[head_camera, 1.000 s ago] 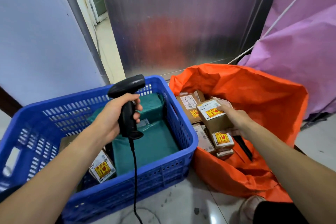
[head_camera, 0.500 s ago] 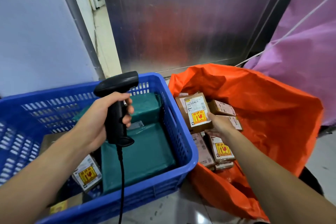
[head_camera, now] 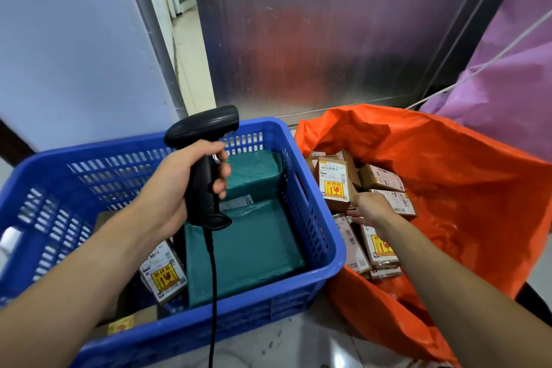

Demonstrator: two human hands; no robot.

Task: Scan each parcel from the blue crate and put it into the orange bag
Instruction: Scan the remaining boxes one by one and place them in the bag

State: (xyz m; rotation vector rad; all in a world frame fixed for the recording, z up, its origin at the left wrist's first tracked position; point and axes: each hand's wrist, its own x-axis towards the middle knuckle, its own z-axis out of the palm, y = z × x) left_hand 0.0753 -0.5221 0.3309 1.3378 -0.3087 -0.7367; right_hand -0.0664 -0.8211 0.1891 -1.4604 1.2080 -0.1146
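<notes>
My left hand (head_camera: 176,188) grips the handle of a black corded barcode scanner (head_camera: 204,140) and holds it above the blue crate (head_camera: 104,170). In the crate lie two green bagged parcels (head_camera: 248,245) and a small cardboard box with a yellow sticker (head_camera: 164,272). To the right, the orange bag (head_camera: 463,188) stands open and holds several small boxes. One box with a yellow label (head_camera: 333,185) stands upright against the crate side. My right hand (head_camera: 370,207) is inside the bag just below that box, fingers stretched out at its lower edge, gripping nothing.
A metal panel (head_camera: 328,39) stands behind crate and bag. A purple sheet (head_camera: 507,84) with a white cord hangs at the right. A pale wall (head_camera: 74,39) and a doorway are at the left. Grey floor tile (head_camera: 283,346) shows in front.
My right hand carried the yellow-labelled box down into the orange bag, left it upright among the others and let go. My left hand kept hold of the scanner over the crate.
</notes>
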